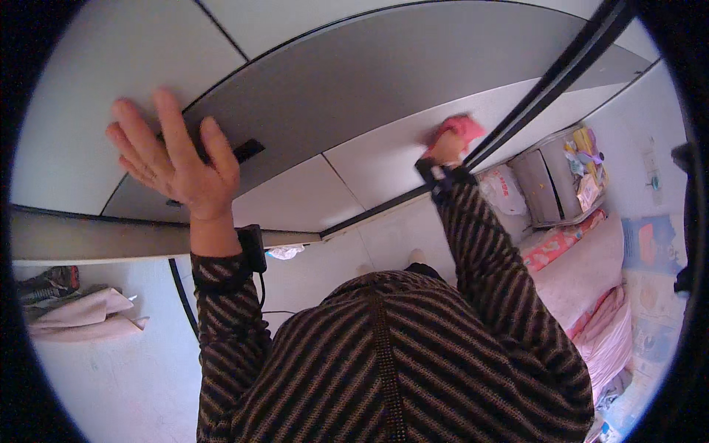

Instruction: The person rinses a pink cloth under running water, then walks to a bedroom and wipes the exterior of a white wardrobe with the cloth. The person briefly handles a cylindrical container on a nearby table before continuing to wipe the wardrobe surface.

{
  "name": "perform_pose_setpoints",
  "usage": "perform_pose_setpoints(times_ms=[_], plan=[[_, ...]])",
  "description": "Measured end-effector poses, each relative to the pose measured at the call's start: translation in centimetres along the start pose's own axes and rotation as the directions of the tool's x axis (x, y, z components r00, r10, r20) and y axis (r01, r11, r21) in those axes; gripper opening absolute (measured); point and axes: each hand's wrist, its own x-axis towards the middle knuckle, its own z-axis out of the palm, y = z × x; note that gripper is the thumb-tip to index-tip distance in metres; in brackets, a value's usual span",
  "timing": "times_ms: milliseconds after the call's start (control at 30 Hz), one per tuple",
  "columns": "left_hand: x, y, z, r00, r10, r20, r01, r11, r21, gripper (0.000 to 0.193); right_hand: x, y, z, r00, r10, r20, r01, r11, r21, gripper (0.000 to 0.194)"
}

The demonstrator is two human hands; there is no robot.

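My left hand (180, 160), with its fingers spread and nothing in it, is at the front of a white and grey cabinet (388, 66), close to a dark recessed handle (248, 150). Farther right, my right hand (447, 148) holds a pink cloth (464, 128) against the lower white cabinet panel (382, 160). The cloth and fingers are slightly blurred, and part of the cloth is hidden by the hand.
A dark strap or pole crosses the upper right. Beyond my right arm stand a white plastic bag (503, 191), a grey storage box (534, 185) with small items, and a bed with pink bedding (587, 266). A pink cloth-like item (94, 315) lies at the far left.
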Motion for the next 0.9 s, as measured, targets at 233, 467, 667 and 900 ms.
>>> perform_pose_setpoints(times_ms=[233,467,667,900], plan=[[0.0,0.3,0.2,1.000,-0.013,0.002,0.013,0.997,-0.070,0.053,-15.8,-14.9,1.0,0.878,-0.464,-0.116,0.295,0.333,0.896,0.022],[-0.9,-0.6,-2.9,0.995,0.002,0.100,0.035,0.929,-0.368,0.044,-21.0,-22.0,-11.6,0.630,-0.765,0.135,-0.720,-0.510,0.471,0.023],[-8.7,-2.2,-10.3,0.932,-0.225,0.283,0.319,0.880,-0.352,0.026,-19.8,-22.2,-7.9,0.698,-0.716,-0.011,-0.279,-0.285,0.917,0.037],[-16.6,-2.4,-16.5,0.734,-0.362,0.574,0.557,0.805,-0.204,0.023,-16.9,-20.8,3.5,0.664,-0.741,0.094,-0.032,0.098,0.995,0.025]])
